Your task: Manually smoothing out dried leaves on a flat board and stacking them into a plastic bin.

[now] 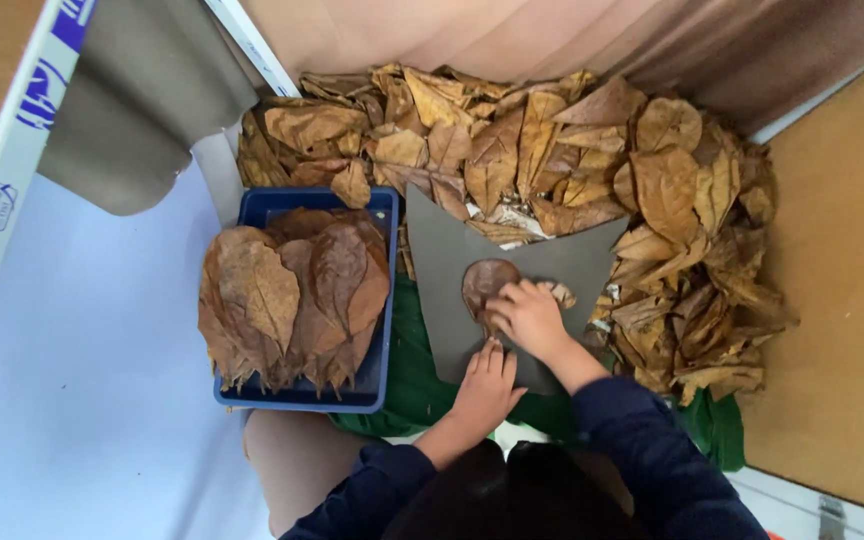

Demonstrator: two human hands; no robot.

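A grey board (452, 262) with a notched top lies on a green cloth (410, 385) in front of me. One dark brown dried leaf (484, 281) lies flat on it. My right hand (529, 318) presses on the leaf's lower right edge, fingers curled over it. My left hand (485, 382) rests flat on the board's near edge, fingers together, holding nothing. Both arms wear dark blue sleeves.
A blue tray (384, 205) at the left holds a stack of large flattened brown leaves (292, 300). A big heap of loose dried leaves (592, 160) fills the back and right. A white surface lies at the left, a brown board at the right, pink fabric behind.
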